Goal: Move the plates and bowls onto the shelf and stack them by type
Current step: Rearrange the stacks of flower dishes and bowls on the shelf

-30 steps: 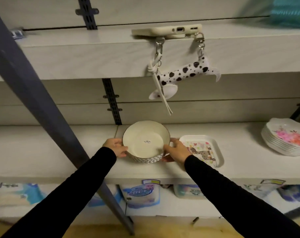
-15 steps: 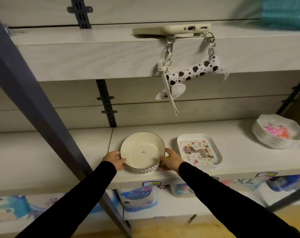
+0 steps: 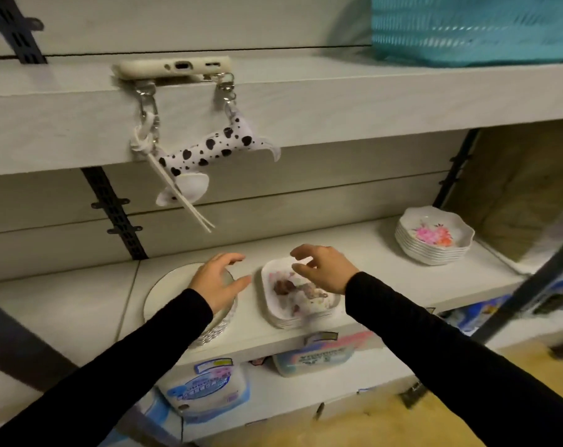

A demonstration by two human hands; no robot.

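A round cream bowl (image 3: pixel 169 290) with a patterned outer wall rests on the middle shelf (image 3: pixel 370 250). My left hand (image 3: pixel 217 280) hovers over its right rim, fingers spread, holding nothing. Right of the bowl sits a stack of square white plates (image 3: pixel 286 312) with a cartoon print. My right hand (image 3: pixel 323 267) is raised above that stack, fingers apart and empty. Far right on the same shelf stands a stack of scalloped floral bowls (image 3: pixel 433 237).
A phone (image 3: pixel 173 67) lies on the upper shelf with a spotted strap (image 3: pixel 209 146) hanging down over the edge. A teal basket (image 3: pixel 473 27) sits upper right. Dark uprights (image 3: pixel 525 285) slant across at right and lower left. Packaged goods (image 3: pixel 206 388) fill the shelf below.
Both hands have let go of the round bowl and lifted off it, moving right. The camera has swung left and closer, so the shelf contents appear shifted right.
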